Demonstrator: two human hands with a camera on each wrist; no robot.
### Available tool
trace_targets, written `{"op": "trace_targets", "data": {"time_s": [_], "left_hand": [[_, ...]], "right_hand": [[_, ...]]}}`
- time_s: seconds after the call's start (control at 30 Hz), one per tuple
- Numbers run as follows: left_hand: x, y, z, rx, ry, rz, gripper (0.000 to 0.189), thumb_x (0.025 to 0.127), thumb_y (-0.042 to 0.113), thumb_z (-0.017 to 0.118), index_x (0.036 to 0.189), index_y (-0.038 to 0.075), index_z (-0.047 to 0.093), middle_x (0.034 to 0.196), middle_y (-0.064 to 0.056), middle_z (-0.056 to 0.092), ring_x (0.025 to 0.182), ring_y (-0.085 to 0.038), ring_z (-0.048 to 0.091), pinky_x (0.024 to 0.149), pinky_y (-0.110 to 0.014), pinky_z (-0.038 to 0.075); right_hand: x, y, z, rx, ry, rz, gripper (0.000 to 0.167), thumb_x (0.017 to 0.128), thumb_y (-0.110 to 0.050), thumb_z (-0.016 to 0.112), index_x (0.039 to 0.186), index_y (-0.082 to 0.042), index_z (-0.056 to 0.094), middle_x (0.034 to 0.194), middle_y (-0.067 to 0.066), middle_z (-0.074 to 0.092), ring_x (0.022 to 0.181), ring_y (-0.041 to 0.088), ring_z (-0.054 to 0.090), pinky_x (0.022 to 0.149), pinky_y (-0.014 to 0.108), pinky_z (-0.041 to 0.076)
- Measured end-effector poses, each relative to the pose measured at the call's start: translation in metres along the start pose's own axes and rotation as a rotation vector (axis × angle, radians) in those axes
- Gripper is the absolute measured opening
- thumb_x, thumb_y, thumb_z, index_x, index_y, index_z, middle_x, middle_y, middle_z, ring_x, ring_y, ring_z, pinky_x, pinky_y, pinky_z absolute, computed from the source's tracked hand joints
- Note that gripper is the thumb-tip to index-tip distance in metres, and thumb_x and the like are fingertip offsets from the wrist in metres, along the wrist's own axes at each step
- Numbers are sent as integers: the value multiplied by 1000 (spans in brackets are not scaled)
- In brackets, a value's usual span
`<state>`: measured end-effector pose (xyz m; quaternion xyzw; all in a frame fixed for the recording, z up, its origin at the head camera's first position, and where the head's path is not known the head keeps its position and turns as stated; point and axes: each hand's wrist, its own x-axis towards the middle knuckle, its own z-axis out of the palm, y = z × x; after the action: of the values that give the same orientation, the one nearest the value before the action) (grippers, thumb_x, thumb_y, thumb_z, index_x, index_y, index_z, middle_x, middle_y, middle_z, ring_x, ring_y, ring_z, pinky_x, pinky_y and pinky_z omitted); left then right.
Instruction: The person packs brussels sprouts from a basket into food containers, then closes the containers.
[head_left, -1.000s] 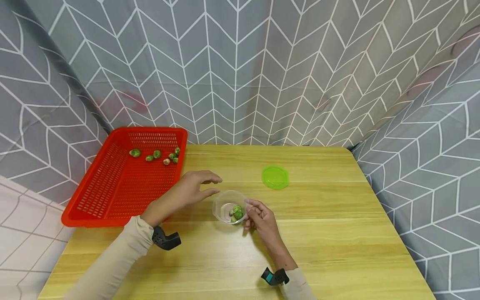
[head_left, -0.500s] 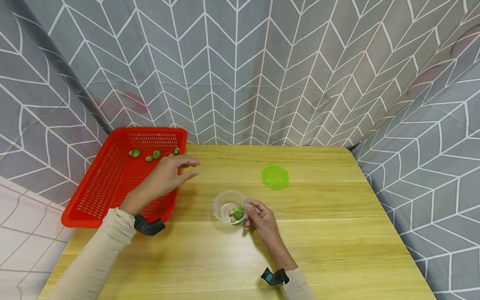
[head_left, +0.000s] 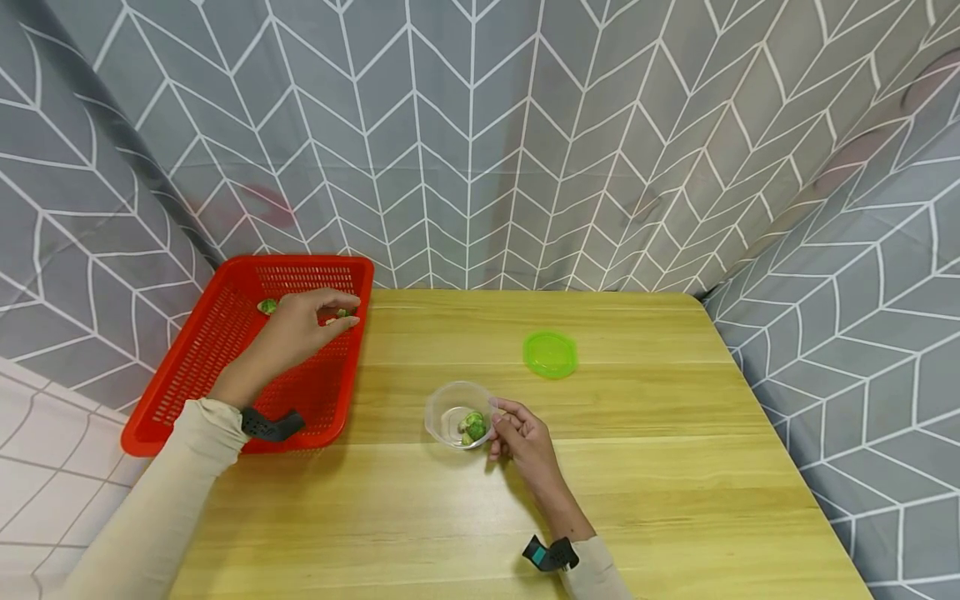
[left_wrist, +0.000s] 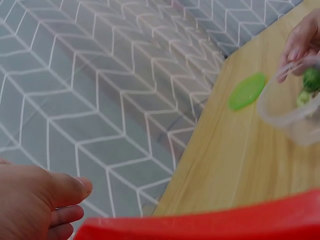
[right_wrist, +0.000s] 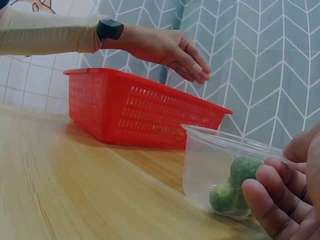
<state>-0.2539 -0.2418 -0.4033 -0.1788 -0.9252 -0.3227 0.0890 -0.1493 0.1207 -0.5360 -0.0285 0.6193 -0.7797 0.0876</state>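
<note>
My left hand (head_left: 300,325) hovers over the red basket (head_left: 341,408), fingers and thumb apart with nothing between them. Brussels sprouts lie on the basket's floor; one sprout (head_left: 267,307) shows beyond the hand, and others are partly hidden under it. With thumb and fingers my right hand (head_left: 522,437) pinches the rim of a clear plastic tub (head_left: 442,421) standing on the table. Inside the tub sit a few Brussels sprouts (right_wrist: 244,171), gathered on the side nearest the right hand. In the right wrist view the left hand is above the basket's rim.
A green lid (head_left: 550,354) lies flat on the wooden table (head_left: 660,467), behind and right of the tub. Patterned grey curtain (head_left: 465,150) hangs along the table's back and right side. The basket's raised walls stand at the left.
My left hand has moved left and away from beside the tub to over the basket, covering several sprouts. The right hand and tub have stayed in place.
</note>
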Motion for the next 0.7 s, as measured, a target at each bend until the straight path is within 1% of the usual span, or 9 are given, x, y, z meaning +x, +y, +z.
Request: {"op": "trace_targets", "data": {"time_s": [0.1,0.2,0.27,0.4,0.5,0.57,0.63,0.7], "left_hand": [[2,-11,-5,10,12,-29,37,89,12,78,125,8,70,121,-12,71,104,-28,68,86,-49,57],[4,-23,-10,30,29,-43,37,90,12,77,125,6,70,121,-15,71,103,-30,68,85,-50,56],[6,-30,-13,47,41,-46,37,91,13,77,125,5,69,121,-16,70,104,-34,67,86,-53,54],[8,-45,-19,66,59,-59,37,92,14,75,126,3,68,123,-19,69,111,-39,64,93,-56,51],[8,-57,-23,68,67,-78,39,92,15,75,128,3,67,124,-20,68,112,-41,63,92,-55,50],[8,-64,-26,82,75,-84,40,92,16,75,128,2,67,125,-20,68,110,-40,64,89,-51,50],[8,-70,-28,101,81,-84,41,92,17,75,128,1,66,124,-22,68,102,-38,65,82,-46,50],[8,-76,-30,122,93,-78,41,92,16,76,128,-1,66,123,-23,68,97,-38,64,79,-45,48]], "right_hand": [[0,0,0,2,1,5,37,101,-16,62,136,-4,58,82,10,62,60,12,61,58,26,57],[0,0,0,-2,4,5,37,101,-16,62,136,-4,58,82,11,61,59,12,61,58,26,57],[0,1,0,-3,6,4,36,101,-16,62,136,-4,58,82,11,61,59,12,61,57,26,57],[0,0,0,-1,7,7,36,102,-15,61,136,-4,58,82,12,61,59,12,61,58,26,57],[0,0,0,-1,7,9,36,102,-14,61,136,-4,58,83,13,62,59,12,61,58,26,57],[0,0,0,-6,6,6,37,102,-15,61,137,-2,57,83,12,62,60,12,61,58,26,57],[0,0,0,-10,3,1,38,102,-16,61,137,-1,57,82,12,62,60,12,61,58,26,57],[0,-1,0,-14,-1,-3,39,102,-16,62,137,-2,57,82,12,62,59,12,61,58,26,57]]}}
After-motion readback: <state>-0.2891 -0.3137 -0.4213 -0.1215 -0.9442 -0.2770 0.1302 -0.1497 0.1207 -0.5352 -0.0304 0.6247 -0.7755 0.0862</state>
